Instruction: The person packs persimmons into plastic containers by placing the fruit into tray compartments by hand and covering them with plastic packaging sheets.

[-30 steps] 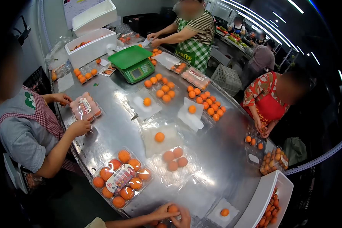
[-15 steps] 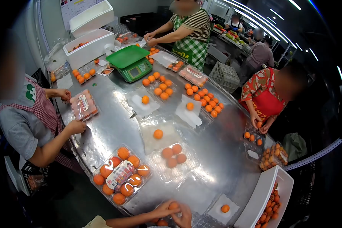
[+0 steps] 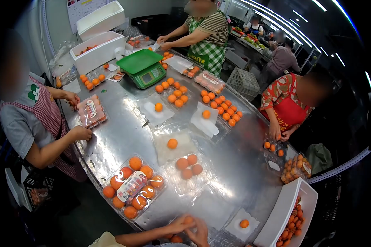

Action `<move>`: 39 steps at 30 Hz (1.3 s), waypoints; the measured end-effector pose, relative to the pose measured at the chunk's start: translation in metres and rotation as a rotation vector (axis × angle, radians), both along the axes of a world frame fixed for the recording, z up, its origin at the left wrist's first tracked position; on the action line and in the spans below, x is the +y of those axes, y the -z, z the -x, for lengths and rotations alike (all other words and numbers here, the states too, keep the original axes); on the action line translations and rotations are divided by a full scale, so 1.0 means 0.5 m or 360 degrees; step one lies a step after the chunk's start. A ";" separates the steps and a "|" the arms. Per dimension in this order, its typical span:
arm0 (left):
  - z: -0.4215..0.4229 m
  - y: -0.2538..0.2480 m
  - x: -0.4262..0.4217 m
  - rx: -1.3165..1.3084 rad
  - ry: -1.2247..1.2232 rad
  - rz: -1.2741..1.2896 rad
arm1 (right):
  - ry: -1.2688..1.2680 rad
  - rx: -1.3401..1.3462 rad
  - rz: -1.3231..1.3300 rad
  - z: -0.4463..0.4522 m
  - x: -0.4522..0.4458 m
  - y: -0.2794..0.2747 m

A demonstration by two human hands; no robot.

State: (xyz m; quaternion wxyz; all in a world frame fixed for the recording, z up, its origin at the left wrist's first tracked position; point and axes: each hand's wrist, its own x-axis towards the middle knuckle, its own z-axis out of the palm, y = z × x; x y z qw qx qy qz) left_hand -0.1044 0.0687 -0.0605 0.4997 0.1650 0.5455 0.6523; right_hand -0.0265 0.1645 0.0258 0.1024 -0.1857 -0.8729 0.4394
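Observation:
At the bottom edge, my left hand [image 3: 176, 225] and my right hand [image 3: 199, 234] meet around one round orange-coloured fruit [image 3: 188, 220]. The fingers of both are closed on it. Below my left wrist, partly hidden, more orange fruit [image 3: 176, 239] lies at the table edge. Just to the right of my hands, a single fruit [image 3: 244, 223] rests on a white foam sheet [image 3: 234, 229]. Farther up the table stands a clear moulded tray [image 3: 206, 175] with several fruits in one part. Left of it is a closed clear pack [image 3: 132, 187] of large fruits with a label.
A white foam box [image 3: 272, 224] of fruit stands at right. A green scale [image 3: 141, 68] sits toward the back. Co-workers stand at left, back and right; the left one's hands touch a labelled pack [image 3: 91, 111]. More trays of fruit cover the metal table [image 3: 123, 136].
My hands stay closed on the fruit, almost unmoved. The right co-worker's hands have come down with a fruit toward their tray. The view has shifted slightly.

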 end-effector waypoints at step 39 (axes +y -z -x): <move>-0.038 -0.118 -0.066 0.0592 0.0039 -0.0044 | 0.0049 0.0120 -0.0097 -0.082 -0.069 -0.037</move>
